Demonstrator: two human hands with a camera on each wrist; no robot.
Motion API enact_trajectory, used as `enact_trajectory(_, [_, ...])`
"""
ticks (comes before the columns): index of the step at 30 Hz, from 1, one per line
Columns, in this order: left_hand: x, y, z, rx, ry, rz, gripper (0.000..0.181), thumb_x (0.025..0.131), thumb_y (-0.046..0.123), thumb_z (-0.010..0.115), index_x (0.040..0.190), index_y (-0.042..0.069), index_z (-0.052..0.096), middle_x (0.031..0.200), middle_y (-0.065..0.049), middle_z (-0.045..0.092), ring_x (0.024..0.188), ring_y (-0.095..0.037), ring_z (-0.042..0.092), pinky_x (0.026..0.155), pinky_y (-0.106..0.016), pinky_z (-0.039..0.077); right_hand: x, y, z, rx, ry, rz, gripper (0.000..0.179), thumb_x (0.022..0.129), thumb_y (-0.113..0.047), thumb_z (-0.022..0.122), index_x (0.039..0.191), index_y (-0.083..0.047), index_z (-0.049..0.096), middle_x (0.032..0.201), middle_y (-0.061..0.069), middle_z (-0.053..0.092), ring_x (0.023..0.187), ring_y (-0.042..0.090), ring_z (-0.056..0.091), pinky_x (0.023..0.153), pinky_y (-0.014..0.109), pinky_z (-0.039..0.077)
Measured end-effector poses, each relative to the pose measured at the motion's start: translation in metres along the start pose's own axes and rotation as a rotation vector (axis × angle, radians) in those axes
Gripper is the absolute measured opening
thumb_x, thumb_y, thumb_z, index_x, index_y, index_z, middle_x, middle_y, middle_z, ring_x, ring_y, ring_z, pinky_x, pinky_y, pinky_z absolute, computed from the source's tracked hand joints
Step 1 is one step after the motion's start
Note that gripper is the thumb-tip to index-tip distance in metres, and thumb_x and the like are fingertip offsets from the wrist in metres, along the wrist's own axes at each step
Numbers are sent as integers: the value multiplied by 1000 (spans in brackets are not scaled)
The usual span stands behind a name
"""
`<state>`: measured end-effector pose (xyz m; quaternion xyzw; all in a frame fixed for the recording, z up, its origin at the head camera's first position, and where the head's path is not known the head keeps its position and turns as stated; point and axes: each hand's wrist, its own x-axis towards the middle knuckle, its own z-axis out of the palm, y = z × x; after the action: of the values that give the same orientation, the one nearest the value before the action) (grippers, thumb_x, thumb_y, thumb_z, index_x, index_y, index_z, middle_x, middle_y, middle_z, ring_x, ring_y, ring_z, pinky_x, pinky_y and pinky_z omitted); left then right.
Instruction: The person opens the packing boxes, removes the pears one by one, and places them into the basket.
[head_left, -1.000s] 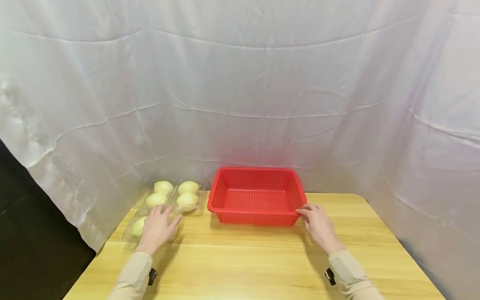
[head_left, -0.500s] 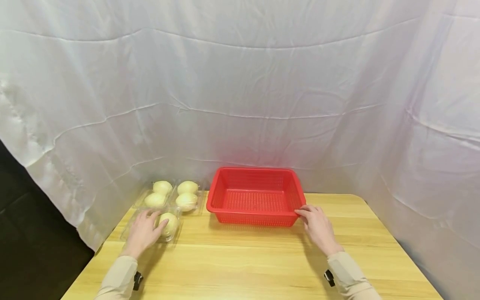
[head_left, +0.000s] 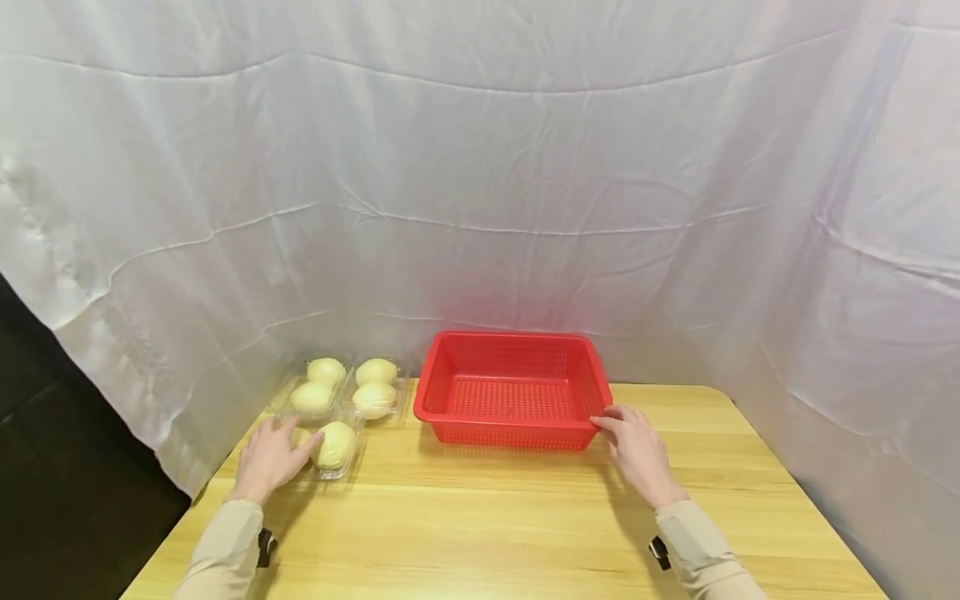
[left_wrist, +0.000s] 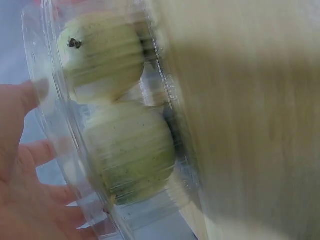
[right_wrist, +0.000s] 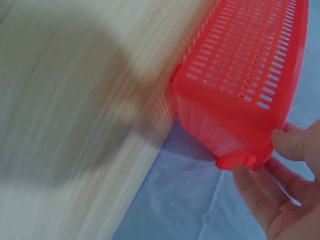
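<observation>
At the front left of the table, my left hand (head_left: 266,460) lies over the left part of a clear plastic clamshell box (head_left: 333,477) with pale yellow fruits inside. One fruit (head_left: 336,445) shows beside my thumb; the other is mostly covered by the hand. In the left wrist view, the fingers (left_wrist: 42,151) are spread along one edge of the box, with fingertips seen through or against the plastic. My right hand (head_left: 636,454) pinches the rim at the near right corner of a red perforated basket (head_left: 513,433). Thumb and fingers meet that corner from both sides in the right wrist view.
Two more clear boxes stand behind the first, one holding fruits (head_left: 313,397) at left and one holding fruits (head_left: 374,400) at right. The wooden table (head_left: 480,525) ends at a pale cloth curtain (head_left: 525,183) behind the basket.
My left hand has shifted left across the front box, uncovering the fruit on its right side. The right hand keeps its place on the basket's corner, and the basket has not moved.
</observation>
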<state>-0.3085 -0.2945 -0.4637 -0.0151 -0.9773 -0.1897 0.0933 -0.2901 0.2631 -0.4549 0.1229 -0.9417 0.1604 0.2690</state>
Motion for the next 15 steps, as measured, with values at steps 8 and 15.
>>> enact_trajectory(8, [4,-1,-2,31,-3,-17,90,90,71,44,146,1,39,139,-46,31,123,-66,35,91,-76,33,1,1,1,-10,13,-28,29,85,0,70,112,-9,74,116,15,67,107,36,59,84,53,52])
enact_trajectory(15, [6,2,-1,61,-18,8,99,84,76,49,145,-1,39,137,-47,35,125,-67,32,94,-77,29,0,0,1,-24,31,-24,27,85,-1,70,111,-5,74,114,16,68,103,36,61,83,52,53])
